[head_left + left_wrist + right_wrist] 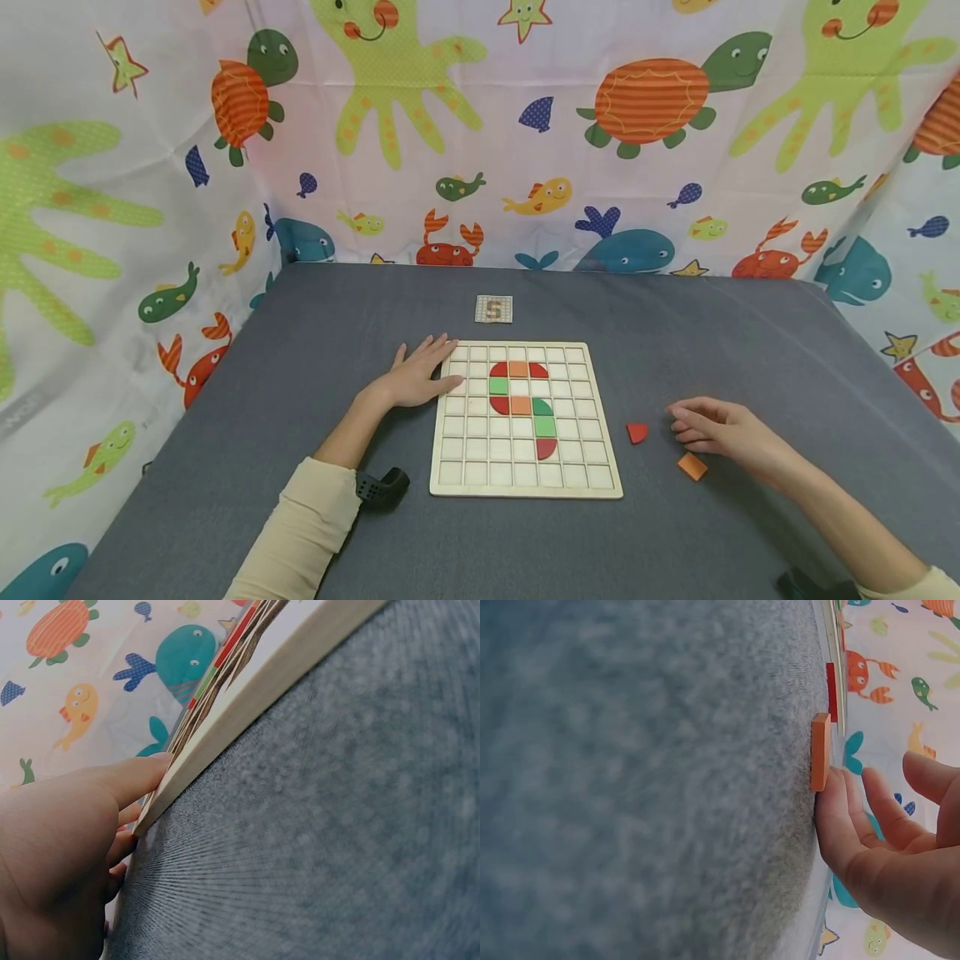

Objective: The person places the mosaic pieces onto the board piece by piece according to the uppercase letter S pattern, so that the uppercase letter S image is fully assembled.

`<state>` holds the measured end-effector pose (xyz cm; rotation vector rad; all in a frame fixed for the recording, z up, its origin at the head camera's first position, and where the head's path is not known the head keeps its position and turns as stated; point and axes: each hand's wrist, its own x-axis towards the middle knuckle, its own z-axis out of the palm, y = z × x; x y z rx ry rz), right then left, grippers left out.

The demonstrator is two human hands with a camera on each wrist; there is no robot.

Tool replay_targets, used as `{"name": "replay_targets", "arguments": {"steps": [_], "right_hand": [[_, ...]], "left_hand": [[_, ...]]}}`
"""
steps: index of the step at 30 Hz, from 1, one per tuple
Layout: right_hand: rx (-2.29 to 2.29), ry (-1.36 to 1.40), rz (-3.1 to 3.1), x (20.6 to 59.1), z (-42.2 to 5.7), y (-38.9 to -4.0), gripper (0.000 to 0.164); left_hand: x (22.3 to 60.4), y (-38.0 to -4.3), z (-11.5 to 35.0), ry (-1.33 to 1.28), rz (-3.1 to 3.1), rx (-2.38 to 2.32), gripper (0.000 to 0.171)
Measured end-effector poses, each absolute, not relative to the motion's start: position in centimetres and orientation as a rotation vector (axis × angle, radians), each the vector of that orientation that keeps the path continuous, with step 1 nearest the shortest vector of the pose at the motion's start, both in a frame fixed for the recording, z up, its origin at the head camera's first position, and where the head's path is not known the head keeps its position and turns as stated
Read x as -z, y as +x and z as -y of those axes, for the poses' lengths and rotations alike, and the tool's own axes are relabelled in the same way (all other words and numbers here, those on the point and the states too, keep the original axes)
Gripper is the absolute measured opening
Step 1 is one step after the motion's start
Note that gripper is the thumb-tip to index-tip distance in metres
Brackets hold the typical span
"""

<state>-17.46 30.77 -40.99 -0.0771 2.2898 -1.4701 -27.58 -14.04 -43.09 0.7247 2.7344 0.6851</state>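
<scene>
A light wooden grid board [465,450] lies on the table, with red, orange and green pieces set in some cells in a curving line. My left hand [417,375] rests at the board's upper left edge, thumb [142,776] on the rim and fingers spread along the side. To the right of the board lie a loose red quarter-round piece [637,432] and an orange square [692,467]. Just above the orange square is my right hand [720,429], fingers loosely bent and nothing between them. In the right wrist view its fingertips come close beside the orange square [820,752].
Behind the board lies a small pattern card [493,309] showing an S-like figure on a grid. Grey cloth [360,317] covers the table. A curtain printed with sea animals [495,192] stands around the back and sides.
</scene>
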Motion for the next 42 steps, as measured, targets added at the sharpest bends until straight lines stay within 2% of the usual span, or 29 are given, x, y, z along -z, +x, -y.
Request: {"name": "replay_targets", "arguments": {"steps": [7, 19, 42], "right_hand": [[1.441, -0.161, -2.321, 41.2, -31.2, -17.0, 0.051], [1.387, -0.145, -2.395, 41.0, -31.2, -16.2, 0.048], [1.285, -0.400, -2.531, 41.3, -31.4, -14.9, 0.046]], "left_hand": [[42.9, -27.6, 14.1, 0.727, -2.729, -0.687, 0.070], [42.9, -27.7, 14.1, 0.733, -2.729, -0.686, 0.070], [43.3, -27.8, 14.2, 0.755, -2.742, -0.689, 0.071]]}}
